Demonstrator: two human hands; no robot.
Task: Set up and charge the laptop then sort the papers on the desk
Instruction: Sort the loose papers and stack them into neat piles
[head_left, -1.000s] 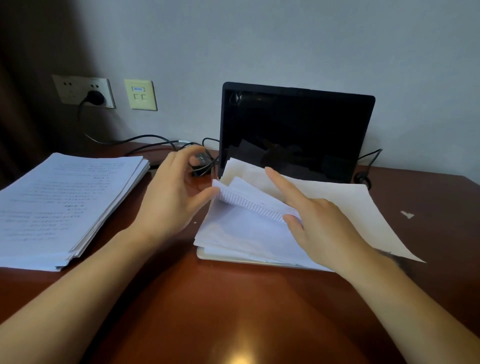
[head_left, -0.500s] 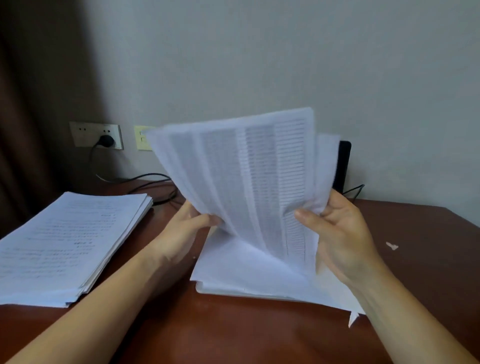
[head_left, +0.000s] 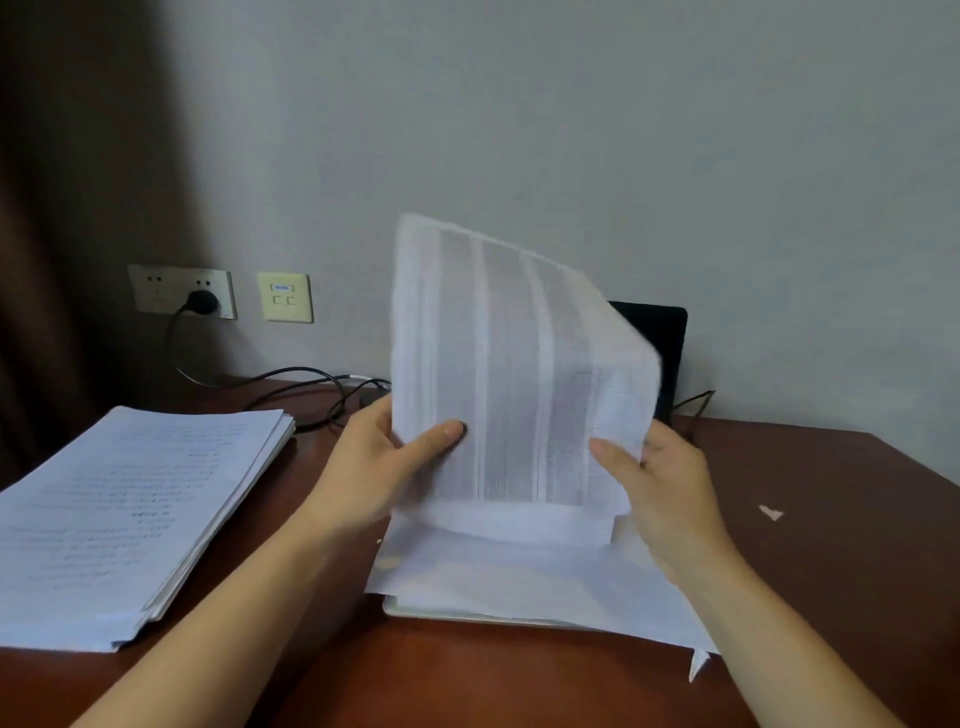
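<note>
While left hand (head_left: 374, 467) and right hand (head_left: 670, 493) pinch its lower sides, blurred sheaf of white printed sheets (head_left: 509, 374) stands upright over loose white papers (head_left: 519, 582) on red-brown wooden desk (head_left: 467, 680).
Thumbs press front, fingers wrap behind. Thick stack of white text pages (head_left: 130, 509) lies flat left, apart. Black laptop (head_left: 667, 353) mostly hidden behind sheaf; black cable (head_left: 304, 370) runs toward wall socket (head_left: 182, 291).

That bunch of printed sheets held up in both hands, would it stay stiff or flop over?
Probably floppy: the sheets bend and splay near the top. Likely light, since the left hand and right hand pinch only the lower edges.
</note>
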